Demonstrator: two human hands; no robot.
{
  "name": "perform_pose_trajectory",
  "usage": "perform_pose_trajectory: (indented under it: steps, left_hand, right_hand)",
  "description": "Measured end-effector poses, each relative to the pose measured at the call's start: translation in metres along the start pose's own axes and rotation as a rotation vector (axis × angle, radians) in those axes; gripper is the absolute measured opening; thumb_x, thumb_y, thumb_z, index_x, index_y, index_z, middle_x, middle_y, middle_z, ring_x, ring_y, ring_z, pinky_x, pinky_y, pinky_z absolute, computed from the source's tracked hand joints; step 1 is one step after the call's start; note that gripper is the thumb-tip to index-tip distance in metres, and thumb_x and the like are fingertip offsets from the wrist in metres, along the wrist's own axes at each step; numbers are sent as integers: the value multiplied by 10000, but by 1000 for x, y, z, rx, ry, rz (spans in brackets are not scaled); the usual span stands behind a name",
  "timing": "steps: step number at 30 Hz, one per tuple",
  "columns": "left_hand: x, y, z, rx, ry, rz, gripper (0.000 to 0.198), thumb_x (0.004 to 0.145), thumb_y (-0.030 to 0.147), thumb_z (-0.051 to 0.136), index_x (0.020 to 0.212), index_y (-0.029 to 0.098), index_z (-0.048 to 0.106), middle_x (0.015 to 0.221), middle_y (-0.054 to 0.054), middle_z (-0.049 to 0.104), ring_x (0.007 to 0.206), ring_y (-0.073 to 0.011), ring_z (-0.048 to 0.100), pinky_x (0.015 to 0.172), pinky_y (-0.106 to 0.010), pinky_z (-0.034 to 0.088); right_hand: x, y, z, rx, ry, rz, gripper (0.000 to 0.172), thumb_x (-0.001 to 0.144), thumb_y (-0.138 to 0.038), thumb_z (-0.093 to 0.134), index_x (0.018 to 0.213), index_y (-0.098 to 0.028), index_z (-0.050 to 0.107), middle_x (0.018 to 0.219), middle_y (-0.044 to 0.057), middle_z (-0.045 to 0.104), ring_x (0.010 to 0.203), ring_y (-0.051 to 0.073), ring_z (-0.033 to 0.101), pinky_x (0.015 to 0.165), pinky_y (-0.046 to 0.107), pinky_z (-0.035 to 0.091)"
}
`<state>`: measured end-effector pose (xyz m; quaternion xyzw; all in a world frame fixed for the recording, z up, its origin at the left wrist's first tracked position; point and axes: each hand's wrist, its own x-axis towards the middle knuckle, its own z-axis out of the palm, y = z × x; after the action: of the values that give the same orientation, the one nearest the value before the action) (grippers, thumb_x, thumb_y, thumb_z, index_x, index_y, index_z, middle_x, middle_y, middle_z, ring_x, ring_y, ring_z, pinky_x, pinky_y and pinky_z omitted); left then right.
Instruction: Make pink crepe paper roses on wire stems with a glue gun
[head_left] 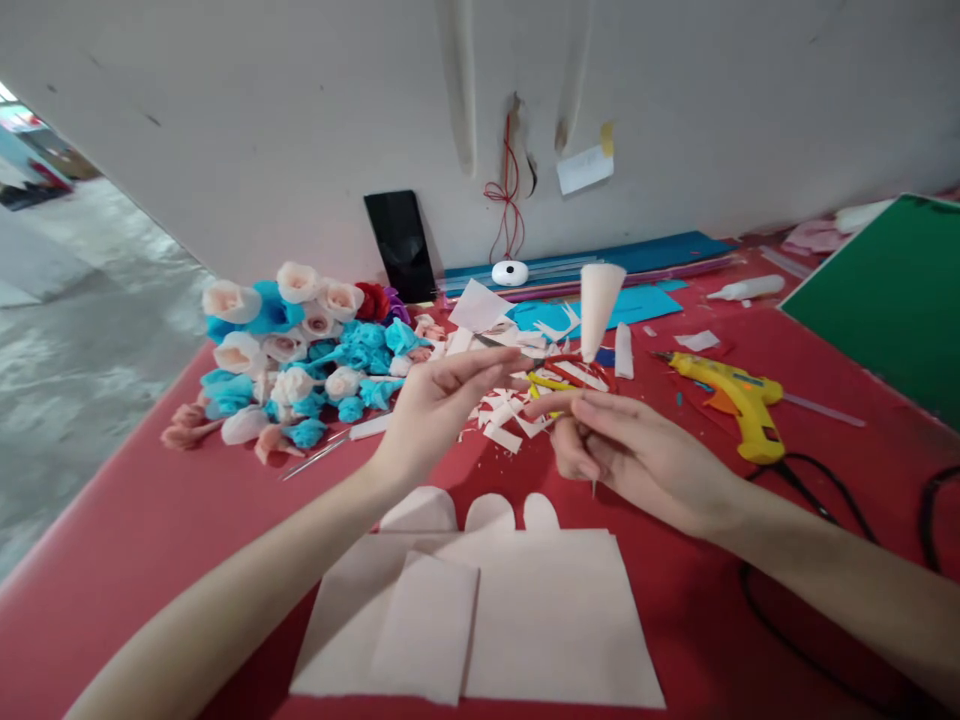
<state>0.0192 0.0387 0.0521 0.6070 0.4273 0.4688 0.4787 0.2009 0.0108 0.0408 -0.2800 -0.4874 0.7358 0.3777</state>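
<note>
My right hand (622, 445) is closed in a pinch on a thin stick, whose lower end shows beneath the fingers. A pale paper cone (600, 310), wide end up, rises just above that hand and appears to be on the stick. My left hand (442, 400) is open, its fingers stretched toward the right hand, with nothing visible in it. Below both hands lie pale pink paper sheets (555, 620) with a smaller folded piece (427, 625) on top. Rounded paper petals (491, 512) stick out past their far edge.
Crepe-paper flowers (300, 350) crowd the left. Paper scraps (502, 435) and red-handled scissors (574, 370) lie behind my hands. On the right are a yellow glue gun (735, 395), its black cable and a green board (892, 300). A phone (401, 245) leans on the wall.
</note>
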Motion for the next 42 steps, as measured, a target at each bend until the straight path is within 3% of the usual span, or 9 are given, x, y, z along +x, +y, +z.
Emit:
perform_pose_trajectory:
  steps: [5,11,16,21,28,30,34,38,42]
  left_hand:
    - [6,-16,-4,104,-44,-77,429,811,352,558,440,141,522,285,57,384,285,-39,368,383,-172,370]
    - [1,-12,1,37,-334,-25,257,886,278,418,1129,228,484,889,-17,652,670,-123,632,496,-205,512]
    - [-7,-10,3,481,-730,306,291,859,67,351,1003,158,588,894,-57,649,786,-146,629,750,-254,498]
    - [-7,-17,3,851,-467,493,226,863,124,418,1012,116,588,754,-62,650,587,-125,591,535,-208,446]
    - [-1,-11,-4,641,-81,373,376,861,302,493,525,142,548,385,46,434,373,-43,381,405,-175,296]
    - [2,-12,-6,445,-23,268,287,900,279,403,685,156,549,474,54,443,382,-39,370,393,-166,303]
    - [2,-16,-2,228,-341,152,356,886,247,425,1233,242,345,1038,-50,571,695,-98,591,487,-178,442]
    - [-8,-14,6,529,-661,163,181,890,273,418,997,184,532,820,-23,620,671,-127,567,597,-223,441]
    - [-11,-12,9,761,-529,209,247,890,281,373,758,160,543,565,8,508,458,-109,424,461,-227,302]
  right_hand:
    - [-1,2,-7,173,-26,-10,318,953,-264,310,1109,-192,578,635,12,545,606,78,488,592,209,372]
    - [0,9,-8,87,-12,-21,296,938,-323,362,1144,-208,540,884,55,616,662,97,560,606,225,418]
    - [-1,8,-8,131,-48,56,266,937,-303,353,1067,-202,561,730,25,596,661,128,601,595,229,438]
    - [3,2,-10,141,50,72,269,926,-338,343,1021,-209,559,791,36,621,570,127,594,499,213,405]
    - [3,-4,-17,-56,246,-60,241,894,-340,421,951,-166,578,726,39,626,461,108,537,456,223,392]
    - [3,-3,-19,-88,234,-68,240,900,-310,415,932,-146,587,619,19,579,450,79,481,429,194,342]
    - [1,4,-18,-94,60,32,216,887,-295,448,917,-127,580,489,-40,424,429,37,348,417,172,253]
    - [-3,11,-11,-143,-149,169,267,871,-331,478,716,-117,522,403,-77,282,377,21,207,393,188,167]
    - [-5,5,-12,-187,-121,181,370,888,-333,440,584,-125,466,410,-64,270,387,26,201,398,211,163]
